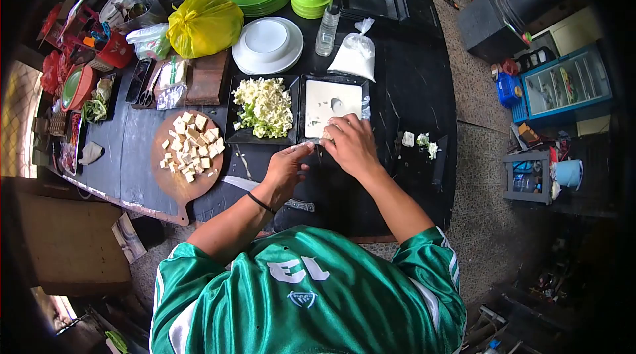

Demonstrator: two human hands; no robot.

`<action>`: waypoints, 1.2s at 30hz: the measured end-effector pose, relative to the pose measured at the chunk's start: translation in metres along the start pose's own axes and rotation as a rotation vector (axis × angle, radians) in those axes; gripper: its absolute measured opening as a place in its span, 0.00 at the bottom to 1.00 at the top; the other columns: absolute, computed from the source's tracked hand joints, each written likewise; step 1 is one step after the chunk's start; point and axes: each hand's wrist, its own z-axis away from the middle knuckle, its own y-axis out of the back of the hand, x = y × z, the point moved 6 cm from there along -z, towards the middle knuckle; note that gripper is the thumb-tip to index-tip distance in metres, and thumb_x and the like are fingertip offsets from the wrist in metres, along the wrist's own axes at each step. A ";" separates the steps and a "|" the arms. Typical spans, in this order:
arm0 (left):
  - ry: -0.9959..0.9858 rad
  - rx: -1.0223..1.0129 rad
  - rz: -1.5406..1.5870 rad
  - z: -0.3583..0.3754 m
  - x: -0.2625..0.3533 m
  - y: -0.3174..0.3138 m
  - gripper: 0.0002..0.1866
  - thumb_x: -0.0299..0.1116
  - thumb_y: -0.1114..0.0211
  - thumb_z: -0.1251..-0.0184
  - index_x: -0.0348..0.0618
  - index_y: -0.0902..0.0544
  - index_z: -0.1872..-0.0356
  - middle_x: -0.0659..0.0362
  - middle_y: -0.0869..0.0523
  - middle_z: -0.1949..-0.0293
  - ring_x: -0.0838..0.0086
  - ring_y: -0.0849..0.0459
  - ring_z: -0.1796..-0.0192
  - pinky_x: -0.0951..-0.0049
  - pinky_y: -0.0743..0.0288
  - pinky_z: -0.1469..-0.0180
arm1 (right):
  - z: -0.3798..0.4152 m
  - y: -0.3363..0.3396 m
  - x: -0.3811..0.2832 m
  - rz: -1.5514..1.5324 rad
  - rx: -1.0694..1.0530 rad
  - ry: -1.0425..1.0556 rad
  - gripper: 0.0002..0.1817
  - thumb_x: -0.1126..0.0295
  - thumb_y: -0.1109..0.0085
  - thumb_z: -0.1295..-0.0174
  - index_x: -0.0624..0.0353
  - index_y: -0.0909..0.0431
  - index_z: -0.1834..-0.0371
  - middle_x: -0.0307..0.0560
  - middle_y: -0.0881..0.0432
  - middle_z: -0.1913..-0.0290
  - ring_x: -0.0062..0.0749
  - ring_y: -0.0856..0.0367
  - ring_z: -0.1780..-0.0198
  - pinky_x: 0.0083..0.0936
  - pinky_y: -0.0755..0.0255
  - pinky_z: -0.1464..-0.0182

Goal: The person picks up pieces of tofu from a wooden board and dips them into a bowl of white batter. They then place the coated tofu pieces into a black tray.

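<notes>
My right hand reaches over the front part of a square black dish of white batter, fingers bent down and pressed together. A small pale piece seems to show at its fingertips, mostly hidden. My left hand, fingers curled, has its thumb and index tip at the dish's front left corner; whatever it pinches is hidden. A spoon appears to lie in the batter among green bits. Left of it, another black dish holds chopped cabbage and greens. Cubes of tofu cover a round wooden board.
A knife lies by my left forearm. On the right, a black tray carries a white cube and vegetable bits. Behind stand white plates, a bag of white powder, a glass bottle, and a yellow bag.
</notes>
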 end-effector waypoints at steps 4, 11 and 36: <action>-0.035 -0.024 0.049 0.002 -0.001 0.012 0.14 0.47 0.24 0.24 0.55 0.09 0.45 0.73 0.11 0.54 0.83 0.21 0.62 0.75 0.30 0.57 | -0.006 -0.014 0.013 0.075 -0.022 -0.018 0.12 0.61 0.27 0.37 0.54 0.09 0.56 0.38 0.12 0.48 0.38 0.20 0.40 0.44 0.29 0.41; -0.090 0.005 0.169 0.010 -0.001 0.032 0.12 0.42 0.27 0.22 0.52 0.11 0.44 0.71 0.11 0.54 0.84 0.20 0.62 0.77 0.28 0.57 | -0.016 -0.038 0.017 0.229 -0.122 0.006 0.09 0.67 0.34 0.36 0.59 0.08 0.61 0.43 0.12 0.51 0.39 0.21 0.42 0.43 0.30 0.44; -0.151 0.016 0.260 0.018 -0.007 0.060 0.11 0.39 0.29 0.20 0.50 0.13 0.43 0.68 0.09 0.53 0.82 0.19 0.62 0.77 0.26 0.57 | -0.020 -0.032 0.022 0.176 -0.156 -0.023 0.13 0.68 0.26 0.40 0.57 0.11 0.53 0.45 0.16 0.44 0.43 0.23 0.39 0.46 0.27 0.40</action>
